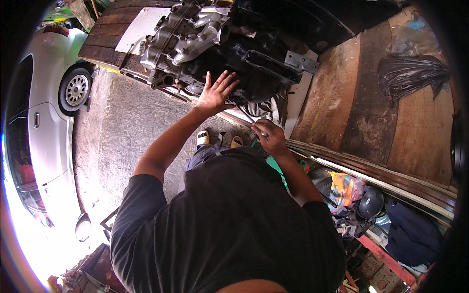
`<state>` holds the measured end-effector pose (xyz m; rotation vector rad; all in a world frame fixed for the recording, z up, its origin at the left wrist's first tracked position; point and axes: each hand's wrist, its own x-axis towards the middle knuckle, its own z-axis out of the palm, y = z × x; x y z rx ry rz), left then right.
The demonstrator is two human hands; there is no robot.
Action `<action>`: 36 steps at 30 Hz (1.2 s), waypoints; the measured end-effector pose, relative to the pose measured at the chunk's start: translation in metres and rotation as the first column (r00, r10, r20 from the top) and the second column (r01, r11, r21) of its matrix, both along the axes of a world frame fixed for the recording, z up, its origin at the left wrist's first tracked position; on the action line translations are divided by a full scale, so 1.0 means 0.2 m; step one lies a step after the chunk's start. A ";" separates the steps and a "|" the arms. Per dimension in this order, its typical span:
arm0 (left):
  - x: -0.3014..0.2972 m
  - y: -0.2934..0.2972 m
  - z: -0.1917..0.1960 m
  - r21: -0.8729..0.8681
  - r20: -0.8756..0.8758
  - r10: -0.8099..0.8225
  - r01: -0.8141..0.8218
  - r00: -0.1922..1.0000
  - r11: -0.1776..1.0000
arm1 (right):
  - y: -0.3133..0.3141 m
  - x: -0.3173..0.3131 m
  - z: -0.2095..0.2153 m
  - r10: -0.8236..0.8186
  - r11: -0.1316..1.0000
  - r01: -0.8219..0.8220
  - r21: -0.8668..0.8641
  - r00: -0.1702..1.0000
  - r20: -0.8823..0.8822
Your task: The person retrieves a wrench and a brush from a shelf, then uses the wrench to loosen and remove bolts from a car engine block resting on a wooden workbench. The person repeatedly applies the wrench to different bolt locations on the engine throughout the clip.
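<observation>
An engine (195,41) with silver metal parts on its left and a black block on its right lies on the wooden bench in front of me. My left hand (215,95) is spread flat against the engine's dark near side, fingers apart, holding nothing. Lower and to the right, my right hand (269,136) is closed around a thin metal rod-like tool (247,114). The tool points up and left toward the engine's lower edge; its exact kind and far tip are unclear. Beside it, under the black block, lies a crumpled grey cloth (268,108).
A white car (49,122) stands on the left along the concrete floor (127,117). To the right, wooden boards (342,97) carry a black plastic bag (413,73). Below them are a dark helmet (371,202), dark clothing (413,234) and an orange-patterned bag (343,188).
</observation>
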<state>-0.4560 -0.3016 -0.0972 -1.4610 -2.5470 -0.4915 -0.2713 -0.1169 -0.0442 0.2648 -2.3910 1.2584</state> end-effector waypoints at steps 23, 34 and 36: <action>-0.02 0.00 -0.07 0.090 -0.159 -0.046 0.061 0.986 0.994 | 0.06 0.01 0.01 0.064 0.997 -0.061 -0.048 0.996 0.055; -0.02 -0.01 -0.06 0.065 -0.129 -0.047 0.056 0.991 0.996 | 0.11 -0.04 -0.03 0.090 0.988 -0.084 -0.127 0.995 0.047; -0.01 -0.01 -0.06 0.073 -0.141 -0.046 0.056 0.989 0.996 | 0.09 -0.04 -0.01 0.084 0.995 -0.079 -0.065 0.994 0.071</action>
